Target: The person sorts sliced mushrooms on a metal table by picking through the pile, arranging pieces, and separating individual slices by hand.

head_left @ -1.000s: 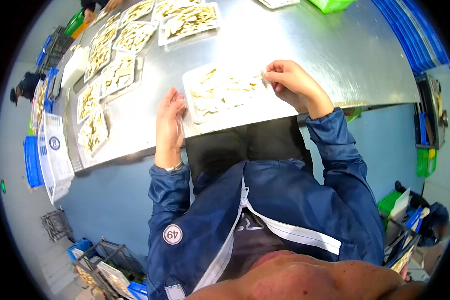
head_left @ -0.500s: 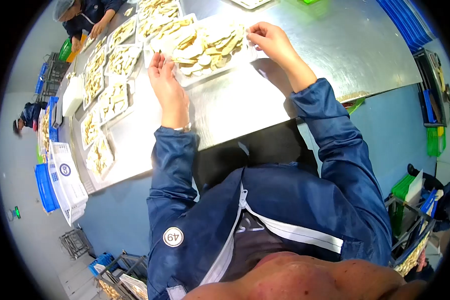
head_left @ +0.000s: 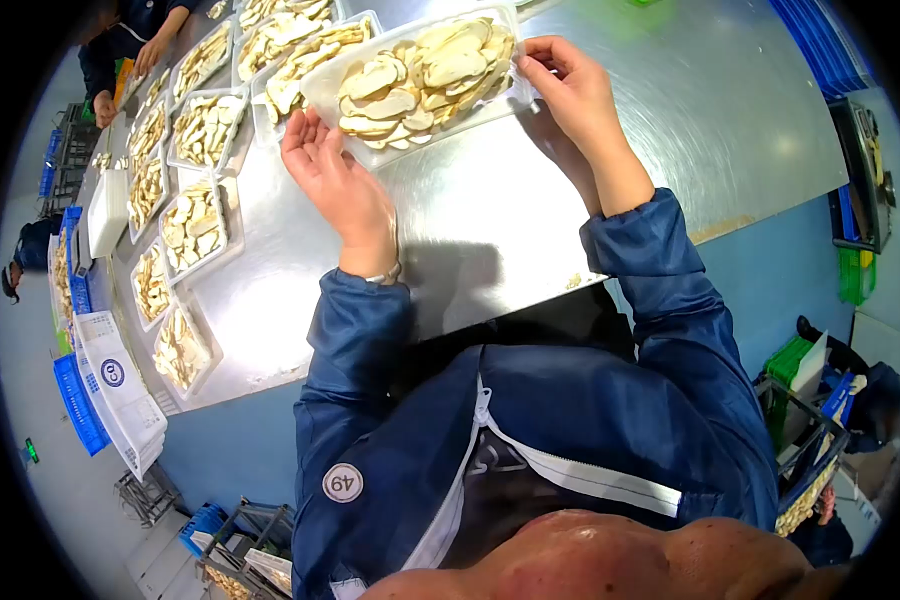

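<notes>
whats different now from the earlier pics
The tray of pale slices moved from near the table's front edge forward and slightly left, toward the other filled trays. The left hand and right hand went with it, at its ends. No release shows. Those other trays stayed put.

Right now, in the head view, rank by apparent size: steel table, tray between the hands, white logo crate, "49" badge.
1. Steel table
2. Tray of pale slices
3. White logo crate
4. "49" badge

Apparent size only; the crate sits farther off, so its true size against the tray is unsure.
</notes>
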`<state>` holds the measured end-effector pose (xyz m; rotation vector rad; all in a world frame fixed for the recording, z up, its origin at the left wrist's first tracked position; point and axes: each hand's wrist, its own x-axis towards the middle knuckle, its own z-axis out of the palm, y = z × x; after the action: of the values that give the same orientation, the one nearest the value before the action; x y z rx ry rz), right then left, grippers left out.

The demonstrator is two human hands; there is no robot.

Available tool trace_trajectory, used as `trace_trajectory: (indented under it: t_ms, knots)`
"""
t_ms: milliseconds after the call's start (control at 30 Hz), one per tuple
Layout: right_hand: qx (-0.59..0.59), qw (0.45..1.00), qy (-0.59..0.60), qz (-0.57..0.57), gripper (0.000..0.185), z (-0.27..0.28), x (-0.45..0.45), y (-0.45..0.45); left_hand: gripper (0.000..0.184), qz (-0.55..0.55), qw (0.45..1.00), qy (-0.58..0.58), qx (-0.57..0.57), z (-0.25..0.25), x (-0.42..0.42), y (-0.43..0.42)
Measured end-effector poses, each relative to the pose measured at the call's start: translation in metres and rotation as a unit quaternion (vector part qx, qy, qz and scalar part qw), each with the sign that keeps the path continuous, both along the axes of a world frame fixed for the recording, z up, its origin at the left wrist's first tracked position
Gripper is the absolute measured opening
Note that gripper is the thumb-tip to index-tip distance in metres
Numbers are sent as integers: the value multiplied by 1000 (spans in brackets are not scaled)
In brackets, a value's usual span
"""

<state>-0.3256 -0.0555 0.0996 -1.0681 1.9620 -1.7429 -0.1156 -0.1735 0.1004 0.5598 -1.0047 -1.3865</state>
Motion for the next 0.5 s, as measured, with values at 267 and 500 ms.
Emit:
trace_trajectory:
  t_ms: [267,500]
  knots:
    - [-24,1000,-7,14,18,4,2,4,37,-7,999,22,-25,3,2,2]
    - [-51,998,-37,1,20,12,9,10,36,-15,998,42,-49,-1,-2,2]
